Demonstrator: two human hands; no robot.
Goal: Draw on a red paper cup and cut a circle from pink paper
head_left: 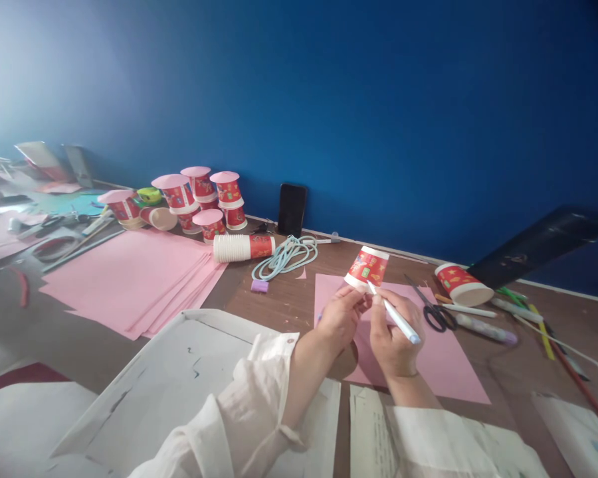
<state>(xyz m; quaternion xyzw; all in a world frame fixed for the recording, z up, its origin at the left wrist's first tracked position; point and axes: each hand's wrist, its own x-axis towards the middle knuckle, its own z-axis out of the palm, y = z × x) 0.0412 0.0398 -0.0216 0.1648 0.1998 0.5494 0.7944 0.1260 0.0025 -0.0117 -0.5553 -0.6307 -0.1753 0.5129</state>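
Observation:
An upside-down red paper cup (367, 267) with a white rim stands on a pink paper sheet (446, 362). My right hand (397, 332) is closed around a white marker pen (398, 320) with a pale blue end. The pen's upper tip overlaps the cup's rim in view; I cannot tell whether they touch. Just in front of the cup, my left hand (341, 317) has its fingers pinched together, and what they hold is hidden. Black-handled scissors (439, 317) lie on the sheet's right side, beside my right hand.
Pink-topped red cups (174, 192) stand at the back left, near a stack of pink paper (144, 279). Nested cups (242, 248), a pale blue cord (284, 259) and a leaning phone (292, 209) are midway. Another cup (462, 284) lies on its side to the right, near pens.

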